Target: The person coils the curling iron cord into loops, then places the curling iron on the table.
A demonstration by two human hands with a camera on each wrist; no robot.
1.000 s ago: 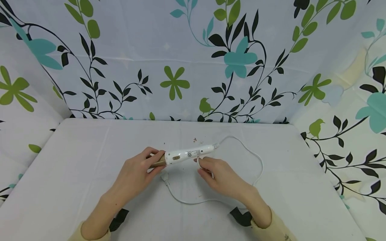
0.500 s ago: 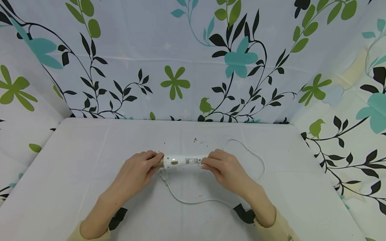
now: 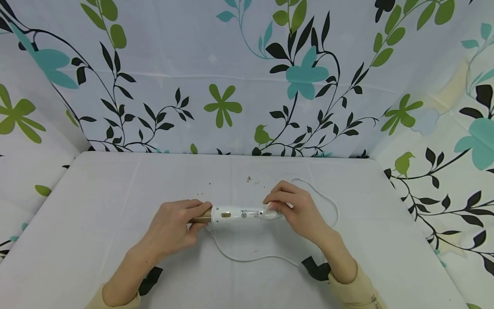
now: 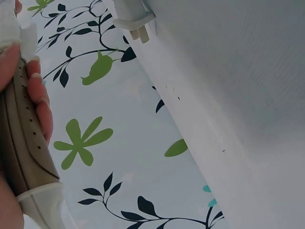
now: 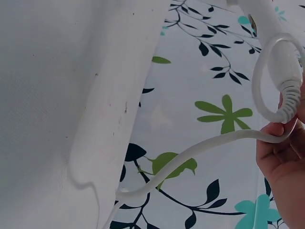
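A curling iron (image 3: 237, 213) with a white handle and a gold-brown barrel is held level above the table. My left hand (image 3: 171, 225) grips the barrel (image 4: 28, 138), thumb on one side and fingers on the other. At the handle's right end, my right hand (image 3: 295, 208) pinches the white power cord (image 5: 214, 143) by its ribbed sleeve (image 5: 290, 102). A loop of the cord (image 5: 259, 71) passes over the handle's end in the right wrist view. Near my left hand lies the two-pin plug (image 4: 133, 16), its pins showing in the left wrist view.
The cord's slack curves over the white tabletop (image 3: 115, 184) behind and in front of my hands. Small brown specks (image 3: 248, 178) dot the cloth. Black bands (image 3: 316, 269) hang at both wrists. Patterned curtains (image 3: 154, 64) stand around the back and sides.
The iron has come down from a tilt to level. My right hand has shifted right from beneath the handle to its cord end, carrying a cord loop. My left hand keeps its grip.
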